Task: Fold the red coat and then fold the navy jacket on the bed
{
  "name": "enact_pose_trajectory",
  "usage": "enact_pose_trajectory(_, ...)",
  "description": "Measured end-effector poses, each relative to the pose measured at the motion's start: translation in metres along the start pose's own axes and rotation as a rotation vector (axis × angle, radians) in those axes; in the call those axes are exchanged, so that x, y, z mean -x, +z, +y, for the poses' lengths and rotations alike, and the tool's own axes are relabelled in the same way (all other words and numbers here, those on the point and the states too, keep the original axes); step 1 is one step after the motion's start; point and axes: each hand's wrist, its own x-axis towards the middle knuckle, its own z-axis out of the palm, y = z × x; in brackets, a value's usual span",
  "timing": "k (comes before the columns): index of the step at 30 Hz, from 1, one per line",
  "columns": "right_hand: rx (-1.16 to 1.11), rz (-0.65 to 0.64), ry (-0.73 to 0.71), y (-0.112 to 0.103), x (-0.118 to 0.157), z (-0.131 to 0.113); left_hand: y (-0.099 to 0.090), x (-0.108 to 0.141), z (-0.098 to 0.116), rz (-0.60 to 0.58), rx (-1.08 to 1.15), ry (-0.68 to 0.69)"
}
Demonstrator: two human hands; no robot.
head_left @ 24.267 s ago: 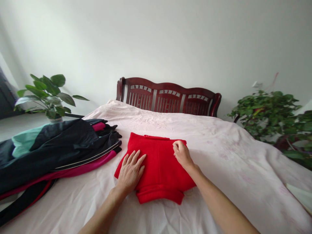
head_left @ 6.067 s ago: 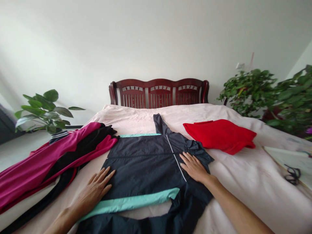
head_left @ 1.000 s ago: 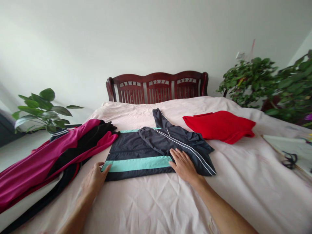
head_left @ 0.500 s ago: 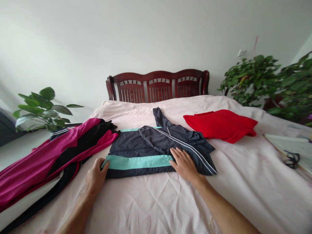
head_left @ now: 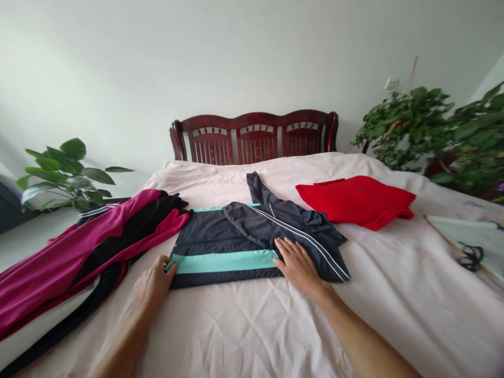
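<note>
A dark navy jacket (head_left: 214, 231) with a turquoise band and white piping lies on the bed in front of me. One sleeve is laid across its body; the other points towards the headboard. My left hand (head_left: 154, 278) pinches the jacket's left edge at the end of the turquoise band, thumb on top. Flat on the jacket near the sleeve's fold rests my right hand (head_left: 296, 262), its fingers stretched out and holding nothing.
A folded red garment (head_left: 358, 203) lies to the right. Magenta and black clothes (head_left: 106, 236) are heaped on the left. Glasses (head_left: 470, 256) rest on a pale flat item at the far right. Behind stand a wooden headboard (head_left: 255, 136) and leafy plants (head_left: 409, 126).
My left hand has shifted very slightly at the jacket's edge and keeps its pinch. The right hand stays in place, and the view has tilted a little.
</note>
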Motion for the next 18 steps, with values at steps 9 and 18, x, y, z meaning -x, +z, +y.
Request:
enact_pose_trajectory(9,0.015,0.0,-0.002,0.0,0.0,-0.001,0.009,0.007,-0.003,0.35,-0.176,0.167)
enact_pose_trajectory(18,0.024,0.015,-0.009,0.001,0.0,0.0,0.025,0.013,0.011,0.228,0.126,0.529)
